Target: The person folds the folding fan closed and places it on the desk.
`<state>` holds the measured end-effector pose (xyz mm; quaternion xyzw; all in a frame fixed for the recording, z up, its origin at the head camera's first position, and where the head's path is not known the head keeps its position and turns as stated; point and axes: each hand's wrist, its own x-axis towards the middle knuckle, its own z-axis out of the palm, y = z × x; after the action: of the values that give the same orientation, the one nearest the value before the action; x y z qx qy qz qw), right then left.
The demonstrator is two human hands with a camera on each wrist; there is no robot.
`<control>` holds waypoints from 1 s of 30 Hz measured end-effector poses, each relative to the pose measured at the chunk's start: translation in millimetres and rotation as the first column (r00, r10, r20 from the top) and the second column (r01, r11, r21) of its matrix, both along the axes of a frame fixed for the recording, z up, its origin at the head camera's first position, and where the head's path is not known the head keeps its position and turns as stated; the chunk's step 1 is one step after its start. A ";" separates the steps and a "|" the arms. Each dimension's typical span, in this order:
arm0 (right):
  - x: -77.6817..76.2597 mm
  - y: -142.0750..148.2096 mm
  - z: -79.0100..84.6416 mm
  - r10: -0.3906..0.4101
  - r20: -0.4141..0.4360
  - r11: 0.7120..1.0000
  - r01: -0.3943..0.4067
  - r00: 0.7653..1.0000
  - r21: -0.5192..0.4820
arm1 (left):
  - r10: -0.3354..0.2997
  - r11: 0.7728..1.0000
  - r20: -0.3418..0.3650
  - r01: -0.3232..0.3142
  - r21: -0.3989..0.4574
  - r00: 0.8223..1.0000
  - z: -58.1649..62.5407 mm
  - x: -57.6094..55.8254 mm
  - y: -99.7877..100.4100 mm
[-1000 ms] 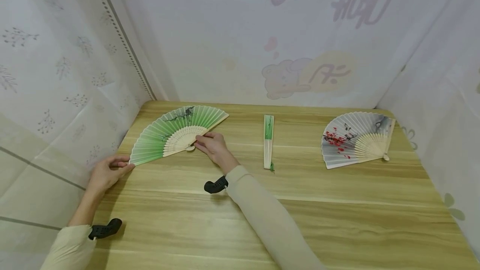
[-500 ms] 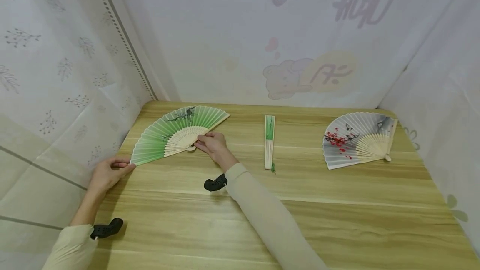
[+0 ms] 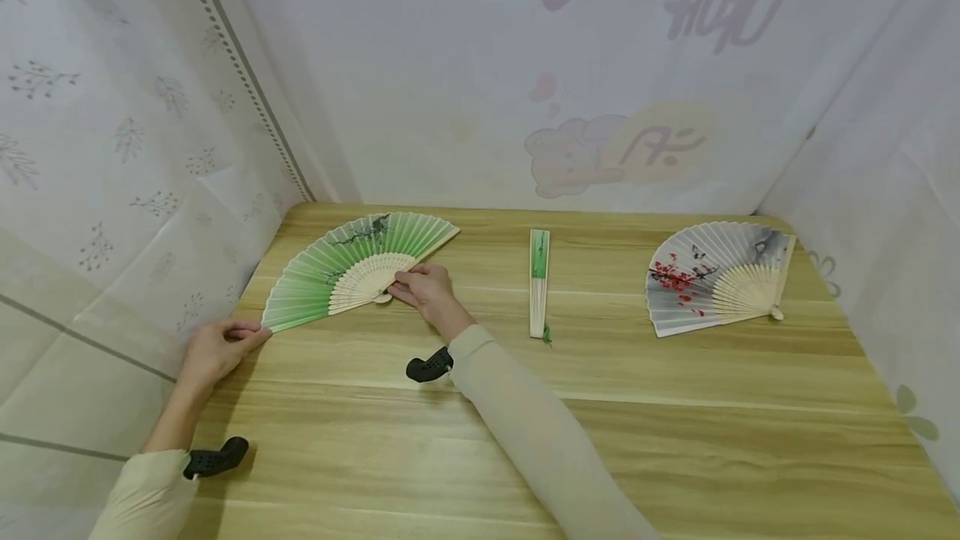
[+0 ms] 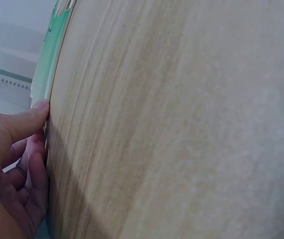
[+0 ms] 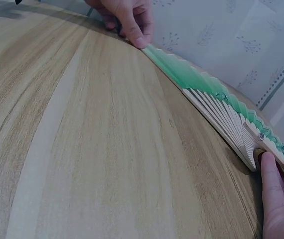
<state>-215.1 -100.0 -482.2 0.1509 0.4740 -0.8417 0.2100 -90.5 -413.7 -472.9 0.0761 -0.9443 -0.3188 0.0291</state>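
Note:
A green folding fan (image 3: 315,273) with a dark branch print lies spread open at the back left of the table. My left hand (image 3: 213,350) pinches its lower left corner between thumb and fingers, as the left wrist view also shows at the green cloth (image 4: 47,59). Near the pivot, my right hand (image 3: 427,294) grips the pale end rib. In the right wrist view the fan's ribs (image 5: 221,117) run between the left hand (image 5: 127,17) and the right hand (image 5: 281,204).
A folded green fan (image 3: 538,283) with a green tassel lies mid-table. To the right is a spread grey fan (image 3: 712,282) with red blossoms. Patterned curtains (image 3: 450,73) enclose the wooden table (image 3: 675,440) at the back and sides. Black wrist-camera mounts (image 3: 217,458) jut from both sleeves.

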 end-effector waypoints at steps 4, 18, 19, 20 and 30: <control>1.9 0.6 -0.5 -0.002 0.001 1.000 0.002 1.000 0.006 | -0.007 1.000 -0.010 0.007 -0.005 1.000 -2.5 1.2 0.6; 3.8 5.8 -7.2 0.036 -0.035 0.999 -0.037 0.999 -0.026 | -0.033 0.999 -0.029 0.033 0.014 0.999 -6.4 2.1 -3.0; 3.8 6.5 -6.4 0.038 -0.041 0.999 -0.039 0.998 -0.030 | -0.036 0.999 -0.030 0.037 0.014 0.999 -6.2 2.3 -3.0; 3.8 7.3 -5.1 0.042 -0.049 0.998 -0.044 0.998 -0.036 | -0.040 0.999 -0.031 0.041 0.013 0.999 -6.1 2.3 -3.3; 2.2 13.7 14.3 0.066 -0.125 0.994 -0.076 0.990 -0.073 | -0.011 0.986 -0.036 0.017 0.163 0.999 0.6 4.2 0.3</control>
<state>-212.9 -86.3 -467.8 0.0735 0.4579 -0.8592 0.2161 -86.3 -413.5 -472.3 0.0659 -0.9148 -0.3968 0.0372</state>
